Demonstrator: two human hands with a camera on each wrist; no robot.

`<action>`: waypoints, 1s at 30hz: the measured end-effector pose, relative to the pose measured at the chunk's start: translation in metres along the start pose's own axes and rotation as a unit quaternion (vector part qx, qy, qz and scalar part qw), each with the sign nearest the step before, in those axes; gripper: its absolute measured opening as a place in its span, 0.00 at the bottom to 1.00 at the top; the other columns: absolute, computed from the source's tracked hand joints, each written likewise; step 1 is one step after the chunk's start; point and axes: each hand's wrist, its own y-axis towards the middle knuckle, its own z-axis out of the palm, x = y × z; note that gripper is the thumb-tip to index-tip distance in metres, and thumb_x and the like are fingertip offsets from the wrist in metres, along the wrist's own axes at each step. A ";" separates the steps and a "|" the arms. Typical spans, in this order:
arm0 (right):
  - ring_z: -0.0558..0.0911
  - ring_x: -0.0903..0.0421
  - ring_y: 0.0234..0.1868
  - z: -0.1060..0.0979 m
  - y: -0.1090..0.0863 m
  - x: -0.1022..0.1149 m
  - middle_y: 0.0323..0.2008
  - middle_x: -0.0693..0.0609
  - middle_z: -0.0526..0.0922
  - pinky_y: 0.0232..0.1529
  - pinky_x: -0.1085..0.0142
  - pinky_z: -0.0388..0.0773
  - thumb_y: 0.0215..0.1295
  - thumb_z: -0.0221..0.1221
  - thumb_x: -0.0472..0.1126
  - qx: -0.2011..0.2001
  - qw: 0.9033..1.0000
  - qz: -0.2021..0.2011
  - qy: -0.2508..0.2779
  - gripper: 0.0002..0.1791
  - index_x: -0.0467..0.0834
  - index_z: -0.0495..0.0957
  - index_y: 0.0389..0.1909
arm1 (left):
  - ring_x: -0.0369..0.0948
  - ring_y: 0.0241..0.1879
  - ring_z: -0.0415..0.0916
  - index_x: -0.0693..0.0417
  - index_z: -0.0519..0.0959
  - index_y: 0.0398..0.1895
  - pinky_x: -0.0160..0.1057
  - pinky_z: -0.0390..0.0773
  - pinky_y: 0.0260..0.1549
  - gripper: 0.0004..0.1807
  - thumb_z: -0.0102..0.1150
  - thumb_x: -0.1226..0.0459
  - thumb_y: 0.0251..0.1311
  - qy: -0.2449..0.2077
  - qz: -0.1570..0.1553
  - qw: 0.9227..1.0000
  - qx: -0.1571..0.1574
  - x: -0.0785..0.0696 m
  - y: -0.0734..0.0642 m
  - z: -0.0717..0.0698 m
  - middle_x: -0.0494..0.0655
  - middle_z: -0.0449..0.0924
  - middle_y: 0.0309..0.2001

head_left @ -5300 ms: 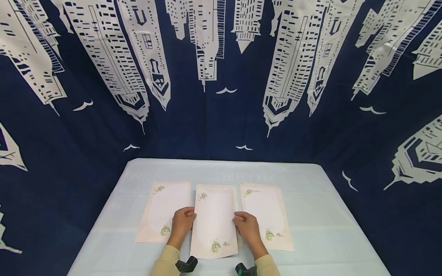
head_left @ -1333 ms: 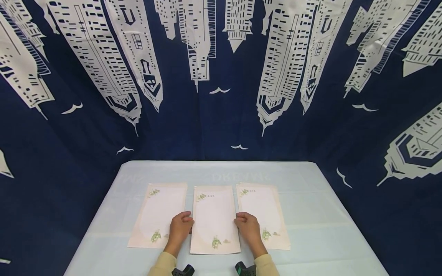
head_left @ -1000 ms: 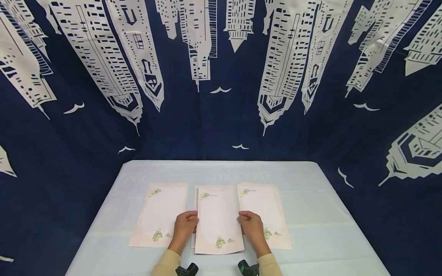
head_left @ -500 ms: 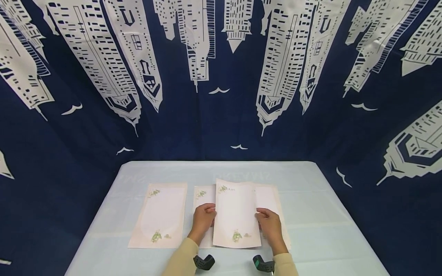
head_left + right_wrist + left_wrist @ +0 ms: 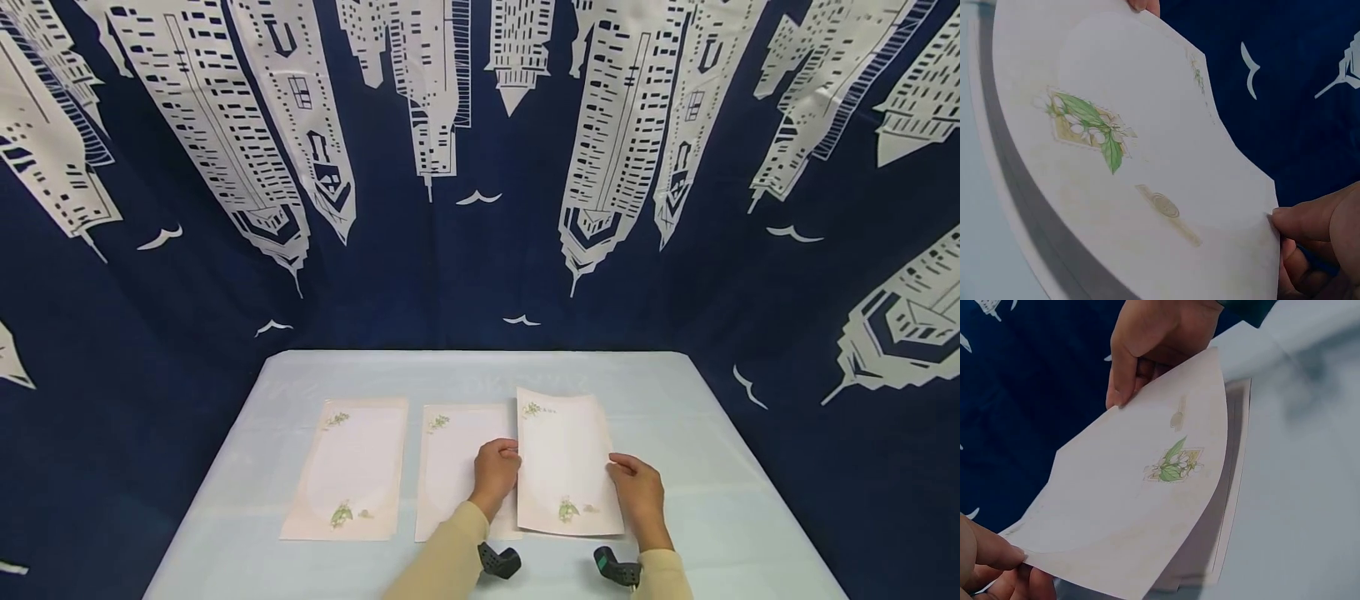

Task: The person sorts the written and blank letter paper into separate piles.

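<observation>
Both hands hold a sheet of pale pink stationery paper (image 5: 566, 462) printed with green leaves and white flowers. My left hand (image 5: 497, 473) pinches its left edge, and my right hand (image 5: 639, 496) pinches the right edge. In the left wrist view the sheet (image 5: 1129, 481) bows and is raised above other paper (image 5: 1235, 481) below. The right wrist view shows the right thumb and fingers (image 5: 1310, 222) gripping the edge. On the table, the middle sheet (image 5: 457, 462) is partly covered by my left hand and arm. A third sheet (image 5: 352, 467) lies flat at the left.
A white-covered table (image 5: 712, 500) stands against a dark blue curtain (image 5: 420, 275) printed with white buildings and birds. Black wrist devices (image 5: 498, 561) sit near both cuffs. Table surface extends to either side of the papers.
Both hands have lifted a sheet off the middle pile and carried it right, over the right-hand pile. The middle pile is uncovered again, and the left sheets have stayed in place.
</observation>
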 end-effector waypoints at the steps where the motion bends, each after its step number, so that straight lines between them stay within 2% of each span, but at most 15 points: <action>1: 0.81 0.43 0.44 -0.002 0.001 -0.001 0.43 0.36 0.83 0.34 0.68 0.75 0.70 0.57 0.35 -0.005 1.000 0.000 -0.003 0.16 0.30 0.81 0.53 | 0.35 0.19 0.74 0.67 0.85 0.39 0.33 0.76 0.15 0.12 0.59 0.78 0.52 0.004 0.000 1.000 0.001 0.000 0.000 0.004 0.43 0.83 0.26; 7: 0.81 0.41 0.44 -0.008 0.006 -0.005 0.42 0.34 0.84 0.34 0.66 0.75 0.70 0.57 0.34 -0.023 0.999 -0.004 -0.023 0.15 0.29 0.81 0.51 | 0.39 0.26 0.80 0.66 0.85 0.39 0.36 0.81 0.26 0.11 0.61 0.77 0.53 0.059 0.013 0.998 0.006 0.002 0.001 0.021 0.45 0.84 0.27; 11: 0.82 0.38 0.45 -0.007 0.010 -0.009 0.43 0.33 0.84 0.40 0.57 0.78 0.70 0.56 0.34 -0.030 0.999 -0.005 -0.040 0.15 0.28 0.81 0.51 | 0.43 0.30 0.83 0.65 0.84 0.39 0.39 0.82 0.31 0.10 0.61 0.77 0.53 0.102 0.018 0.994 0.014 0.005 0.002 0.023 0.47 0.85 0.29; 14: 0.81 0.35 0.47 -0.006 0.011 -0.013 0.45 0.31 0.83 0.46 0.47 0.77 0.70 0.55 0.34 -0.035 0.998 0.000 -0.050 0.15 0.28 0.80 0.51 | 0.46 0.33 0.84 0.66 0.85 0.39 0.41 0.83 0.33 0.10 0.61 0.77 0.53 0.119 0.030 0.992 0.026 0.006 0.002 0.020 0.49 0.86 0.29; 17: 0.81 0.34 0.48 -0.005 0.011 -0.017 0.45 0.31 0.83 0.48 0.43 0.76 0.70 0.54 0.34 -0.041 0.998 0.000 -0.056 0.16 0.28 0.80 0.51 | 0.47 0.35 0.83 0.68 0.85 0.39 0.42 0.83 0.36 0.11 0.60 0.76 0.53 0.139 0.048 0.988 0.041 0.005 0.002 0.016 0.49 0.85 0.29; 21: 0.80 0.35 0.47 -0.005 0.010 -0.020 0.44 0.31 0.82 0.47 0.43 0.75 0.70 0.53 0.35 -0.049 0.997 -0.009 -0.065 0.16 0.28 0.79 0.51 | 0.44 0.32 0.81 0.67 0.85 0.41 0.40 0.82 0.34 0.11 0.61 0.74 0.54 0.147 0.051 0.986 0.056 0.002 0.003 0.011 0.47 0.84 0.29; 24: 0.80 0.36 0.46 -0.003 0.009 -0.020 0.43 0.32 0.82 0.46 0.44 0.75 0.70 0.52 0.35 -0.058 0.996 -0.017 -0.067 0.16 0.28 0.79 0.51 | 0.40 0.30 0.80 0.66 0.85 0.42 0.37 0.81 0.32 0.11 0.61 0.74 0.56 0.135 0.044 0.988 0.064 0.000 0.003 0.007 0.46 0.84 0.29; 30: 0.81 0.35 0.45 0.006 0.001 -0.009 0.43 0.31 0.83 0.45 0.46 0.77 0.68 0.54 0.35 -0.062 0.997 -0.019 -0.051 0.16 0.28 0.79 0.50 | 0.39 0.31 0.82 0.65 0.85 0.44 0.37 0.81 0.32 0.11 0.63 0.72 0.59 0.119 0.043 0.989 0.070 0.002 0.005 -0.006 0.47 0.85 0.32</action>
